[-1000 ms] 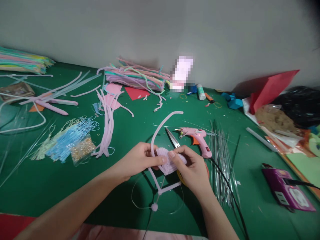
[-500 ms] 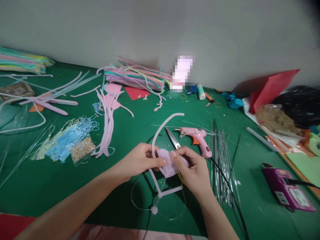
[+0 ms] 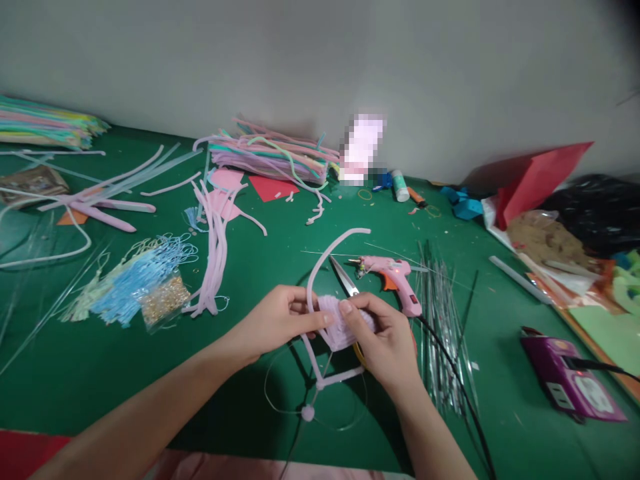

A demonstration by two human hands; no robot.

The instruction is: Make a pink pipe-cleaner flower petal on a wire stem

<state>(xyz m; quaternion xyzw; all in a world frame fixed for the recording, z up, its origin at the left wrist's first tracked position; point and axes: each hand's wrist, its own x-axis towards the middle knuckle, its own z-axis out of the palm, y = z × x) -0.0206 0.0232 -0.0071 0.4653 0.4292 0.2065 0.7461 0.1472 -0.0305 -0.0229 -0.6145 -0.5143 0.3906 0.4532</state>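
The green table (image 3: pixel 280 227) meets a grey wall (image 3: pixel 425 80) behind; its near edge runs below the forearms. Green surface shows between the pale strips (image 3: pixel 216 260) and the glue gun, while the right side is tighter: the silvery wires (image 3: pixel 440 327) lie just beside the right hand (image 3: pixel 387 340). Thumb and fingers of the left hand (image 3: pixel 287 317) and the right pinch a ribbed lilac piece (image 3: pixel 337 337) over the table's near half. The pink glue gun (image 3: pixel 395 270) and scissors (image 3: pixel 343 277) lie beyond. Against half a second ago, the grip matches; the lilac ball (image 3: pixel 307 413) sits slightly higher.
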